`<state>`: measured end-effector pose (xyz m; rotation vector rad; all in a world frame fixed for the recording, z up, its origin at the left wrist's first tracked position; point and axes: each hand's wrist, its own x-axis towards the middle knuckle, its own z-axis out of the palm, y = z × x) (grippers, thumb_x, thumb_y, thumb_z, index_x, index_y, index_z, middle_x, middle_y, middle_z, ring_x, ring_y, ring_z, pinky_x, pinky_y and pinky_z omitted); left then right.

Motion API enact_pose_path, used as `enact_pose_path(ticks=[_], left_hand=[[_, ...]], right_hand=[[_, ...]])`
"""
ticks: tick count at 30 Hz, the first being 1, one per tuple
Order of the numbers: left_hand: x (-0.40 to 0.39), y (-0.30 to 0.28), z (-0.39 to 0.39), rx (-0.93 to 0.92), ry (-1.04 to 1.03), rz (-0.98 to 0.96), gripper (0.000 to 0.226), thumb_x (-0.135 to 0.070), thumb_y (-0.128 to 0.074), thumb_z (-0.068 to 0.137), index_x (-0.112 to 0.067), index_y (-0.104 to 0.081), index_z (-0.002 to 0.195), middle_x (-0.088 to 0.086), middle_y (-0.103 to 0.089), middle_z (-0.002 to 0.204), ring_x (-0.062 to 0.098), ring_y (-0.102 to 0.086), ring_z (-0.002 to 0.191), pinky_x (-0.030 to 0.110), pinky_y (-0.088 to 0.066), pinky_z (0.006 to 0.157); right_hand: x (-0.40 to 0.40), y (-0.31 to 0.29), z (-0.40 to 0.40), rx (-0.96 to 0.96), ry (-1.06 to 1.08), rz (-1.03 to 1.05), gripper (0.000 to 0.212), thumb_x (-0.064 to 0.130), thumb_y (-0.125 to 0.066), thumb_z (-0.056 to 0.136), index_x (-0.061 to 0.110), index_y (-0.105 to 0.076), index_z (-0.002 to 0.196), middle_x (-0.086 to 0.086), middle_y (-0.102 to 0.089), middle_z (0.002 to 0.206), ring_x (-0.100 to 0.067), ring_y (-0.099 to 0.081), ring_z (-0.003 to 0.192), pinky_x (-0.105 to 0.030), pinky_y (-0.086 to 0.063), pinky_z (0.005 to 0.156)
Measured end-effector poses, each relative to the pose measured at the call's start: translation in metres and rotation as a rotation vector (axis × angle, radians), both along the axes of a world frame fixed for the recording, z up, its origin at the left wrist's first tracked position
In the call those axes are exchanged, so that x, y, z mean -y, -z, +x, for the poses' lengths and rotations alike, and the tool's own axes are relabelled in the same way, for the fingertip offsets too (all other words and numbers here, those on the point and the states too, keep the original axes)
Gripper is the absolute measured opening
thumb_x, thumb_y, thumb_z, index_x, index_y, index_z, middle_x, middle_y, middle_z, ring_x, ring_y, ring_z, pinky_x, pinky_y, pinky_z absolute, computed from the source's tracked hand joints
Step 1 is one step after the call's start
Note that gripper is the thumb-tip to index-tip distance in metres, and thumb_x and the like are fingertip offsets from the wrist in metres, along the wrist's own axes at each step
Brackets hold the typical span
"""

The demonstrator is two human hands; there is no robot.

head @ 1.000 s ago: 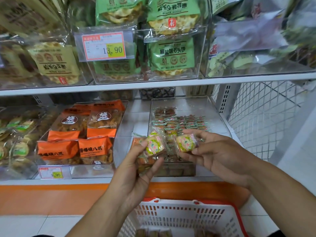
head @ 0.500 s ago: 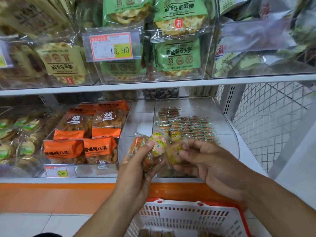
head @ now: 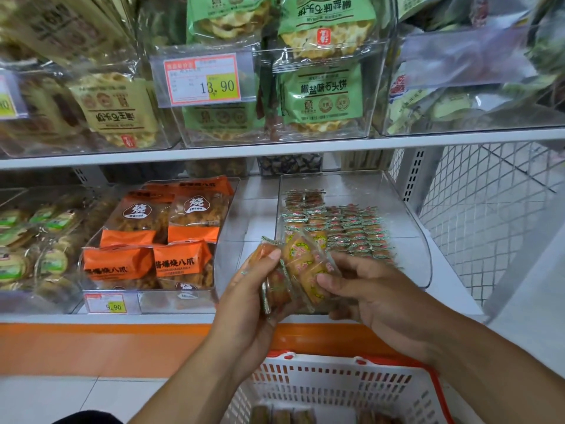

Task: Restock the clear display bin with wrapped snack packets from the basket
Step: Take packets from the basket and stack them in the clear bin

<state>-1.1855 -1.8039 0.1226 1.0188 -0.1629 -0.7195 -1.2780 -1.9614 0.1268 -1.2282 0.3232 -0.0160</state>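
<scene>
Snack packets [head: 301, 267] sit pinched between left hand [head: 253, 301] and right hand [head: 376, 295] grips.

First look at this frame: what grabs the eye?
Two hands meet at centre: the left hand and right hand both grip a clutch of wrapped snack packets before the half-filled clear display bin. Below sits the white basket; left, orange snack bags.
</scene>
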Motion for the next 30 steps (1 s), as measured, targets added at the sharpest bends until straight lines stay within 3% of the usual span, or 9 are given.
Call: enact_pose_path(ticks=[4, 8, 10, 15, 18, 21, 24, 26, 30], left_hand=[[-0.003, 0.000, 0.006, -0.076, -0.029, 0.021, 0.014, -0.032, -0.074, 0.080, -0.025, -0.083, 0.088, 0.012, -0.078, 0.110, 0.025, -0.077, 0.095, 0.036, -0.064, 0.067], [-0.005, 0.001, 0.009, -0.056, 0.000, 0.085, 0.020, -0.039, -0.080, 0.072, -0.029, -0.083, 0.089, 0.008, -0.079, 0.105, 0.019, -0.078, 0.087, 0.029, -0.060, 0.056], [-0.005, 0.001, 0.009, -0.026, 0.083, 0.118, 0.027, -0.045, -0.081, 0.069, -0.031, -0.082, 0.093, 0.006, -0.079, 0.101, 0.015, -0.077, 0.080, 0.027, -0.058, 0.053], [-0.005, 0.005, 0.006, 0.036, 0.103, 0.144, 0.036, -0.053, -0.082, 0.065, -0.032, -0.082, 0.094, 0.004, -0.079, 0.094, 0.010, -0.074, 0.073, 0.025, -0.055, 0.053], [-0.006, 0.004, 0.008, 0.109, 0.092, 0.101, 0.033, -0.032, -0.095, 0.058, -0.032, -0.082, 0.088, 0.005, -0.076, 0.084, 0.009, -0.069, 0.063, 0.022, -0.051, 0.048], [-0.009, 0.002, 0.013, 0.225, 0.136, 0.071, 0.044, -0.024, -0.092, 0.058, -0.033, -0.080, 0.098, 0.002, -0.073, 0.079, 0.010, -0.059, 0.054, 0.022, -0.046, 0.043], [-0.012, -0.001, 0.017, 0.217, 0.175, 0.072, 0.049, -0.042, -0.098, 0.052, -0.027, -0.080, 0.094, 0.001, -0.069, 0.072, 0.010, -0.055, 0.049, 0.021, -0.039, 0.039], [-0.011, -0.002, 0.019, 0.150, 0.178, 0.094, 0.056, -0.053, -0.098, 0.048, -0.025, -0.080, 0.093, 0.006, -0.068, 0.077, 0.013, -0.055, 0.054, 0.020, -0.032, 0.039], [-0.011, -0.003, 0.019, 0.061, 0.267, 0.117, 0.041, -0.052, -0.084, 0.074, -0.025, -0.080, 0.104, 0.007, -0.070, 0.090, 0.012, -0.063, 0.061, 0.019, -0.032, 0.038]], right_hand=[[0.016, -0.007, -0.002, 0.035, -0.042, 0.033, 0.038, 0.007, -0.075, 0.079, 0.006, -0.071, 0.116, -0.017, -0.074, 0.114, -0.029, -0.075, 0.094, -0.030, -0.060, 0.070], [0.028, -0.010, -0.004, 0.117, -0.056, -0.165, 0.035, 0.017, -0.077, 0.078, 0.018, -0.075, 0.113, -0.010, -0.073, 0.120, -0.025, -0.069, 0.113, -0.033, -0.058, 0.093], [0.029, -0.009, -0.004, 0.123, -0.062, -0.186, 0.036, 0.017, -0.076, 0.080, 0.018, -0.073, 0.116, -0.009, -0.072, 0.122, -0.024, -0.068, 0.116, -0.031, -0.057, 0.094], [0.020, -0.005, 0.001, 0.029, -0.021, 0.069, 0.038, 0.013, -0.070, 0.084, 0.005, -0.067, 0.122, -0.019, -0.072, 0.118, -0.030, -0.072, 0.101, -0.033, -0.060, 0.075], [0.016, -0.009, 0.001, -0.020, -0.040, 0.345, 0.033, 0.011, -0.060, 0.093, -0.003, -0.069, 0.121, -0.025, -0.069, 0.121, -0.033, -0.070, 0.102, -0.037, -0.062, 0.077], [0.016, -0.012, -0.002, -0.041, -0.130, 0.469, 0.032, 0.014, -0.053, 0.096, -0.001, -0.072, 0.116, -0.026, -0.069, 0.117, -0.034, -0.072, 0.093, -0.038, -0.062, 0.077], [0.018, -0.013, -0.004, -0.038, -0.193, 0.388, 0.029, 0.014, -0.056, 0.095, 0.000, -0.074, 0.114, -0.028, -0.069, 0.117, -0.035, -0.073, 0.095, -0.038, -0.061, 0.077], [0.020, -0.011, -0.005, -0.032, -0.197, 0.246, 0.024, 0.011, -0.062, 0.090, 0.003, -0.076, 0.109, -0.024, -0.072, 0.112, -0.033, -0.074, 0.095, -0.039, -0.062, 0.077], [0.028, -0.010, -0.006, 0.021, -0.203, -0.143, 0.047, 0.010, -0.069, 0.086, 0.014, -0.062, 0.132, -0.010, -0.074, 0.118, -0.024, -0.073, 0.102, -0.029, -0.059, 0.079]])
